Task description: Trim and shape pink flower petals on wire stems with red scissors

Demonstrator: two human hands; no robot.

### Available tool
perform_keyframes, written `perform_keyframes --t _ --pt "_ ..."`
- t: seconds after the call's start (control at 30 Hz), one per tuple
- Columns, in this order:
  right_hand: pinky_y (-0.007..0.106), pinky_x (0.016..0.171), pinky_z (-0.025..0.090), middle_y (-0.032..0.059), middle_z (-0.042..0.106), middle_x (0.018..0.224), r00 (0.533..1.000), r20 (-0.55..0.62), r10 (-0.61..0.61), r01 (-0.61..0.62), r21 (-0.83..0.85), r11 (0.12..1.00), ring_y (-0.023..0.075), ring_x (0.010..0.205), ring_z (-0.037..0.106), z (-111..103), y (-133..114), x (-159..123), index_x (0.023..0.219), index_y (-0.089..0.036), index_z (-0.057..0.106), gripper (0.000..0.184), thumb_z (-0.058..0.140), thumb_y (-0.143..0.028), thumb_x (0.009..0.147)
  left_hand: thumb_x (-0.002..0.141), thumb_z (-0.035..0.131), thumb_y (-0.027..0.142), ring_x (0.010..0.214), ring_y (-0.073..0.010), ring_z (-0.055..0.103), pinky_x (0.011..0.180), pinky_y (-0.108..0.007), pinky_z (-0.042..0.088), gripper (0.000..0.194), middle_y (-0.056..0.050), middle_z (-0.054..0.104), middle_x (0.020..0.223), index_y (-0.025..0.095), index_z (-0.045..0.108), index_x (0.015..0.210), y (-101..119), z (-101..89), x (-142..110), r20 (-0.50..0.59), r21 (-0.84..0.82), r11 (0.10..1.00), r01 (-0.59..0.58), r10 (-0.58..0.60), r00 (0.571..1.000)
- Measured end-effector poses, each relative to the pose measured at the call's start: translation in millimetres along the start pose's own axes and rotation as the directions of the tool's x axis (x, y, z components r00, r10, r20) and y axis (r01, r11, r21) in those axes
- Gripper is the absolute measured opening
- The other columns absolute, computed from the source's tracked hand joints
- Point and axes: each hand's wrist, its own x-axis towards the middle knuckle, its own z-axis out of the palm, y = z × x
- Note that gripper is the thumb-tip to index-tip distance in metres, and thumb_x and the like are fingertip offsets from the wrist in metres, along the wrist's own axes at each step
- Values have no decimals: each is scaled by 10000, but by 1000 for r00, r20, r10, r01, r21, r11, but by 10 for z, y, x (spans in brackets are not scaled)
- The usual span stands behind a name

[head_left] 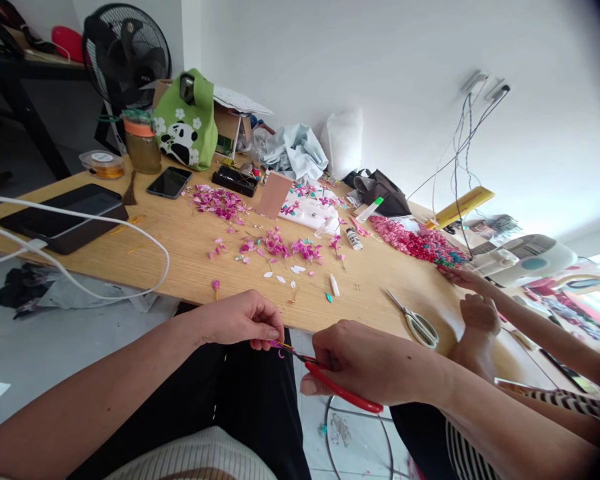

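Several heaps of pink petals (275,244) lie on the bench (190,240), with a white tube (335,285) and pale-handled scissors (421,330) nearer the edge; a white cable (167,267) loops over its left end. A co-worker's hand (480,315) rests at right. Off the near edge, above the lap, a red-handled tool (345,392) slants, tip up-left at a small purple piece (274,344). The left hand (264,321) pinches that piece; the right hand (337,353) is curled around the handles.
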Motion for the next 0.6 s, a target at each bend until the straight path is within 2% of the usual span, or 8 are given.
perform_keyframes --t 0.4,0.6 --pt "208 368 192 -57 386 472 1000 -3 3 -3 -8 1000 72 431 253 -32 -32 -4 564 -178 454 617 446 -754 785 731 622 271 575 -119 550 560 -239 444 148 0 577 623 124 637 740 -6 6 3 3 2 1000 -13 13 1000" --pt "207 373 207 -53 431 493 1000 7 27 -27 23 999 75 441 289 -33 -25 -15 603 -181 491 605 467 -763 767 755 611 259 560 -105 537 551 -228 436 138 5 573 627 123 628 758 -12 -10 -9 26 -17 1000 -23 24 999"
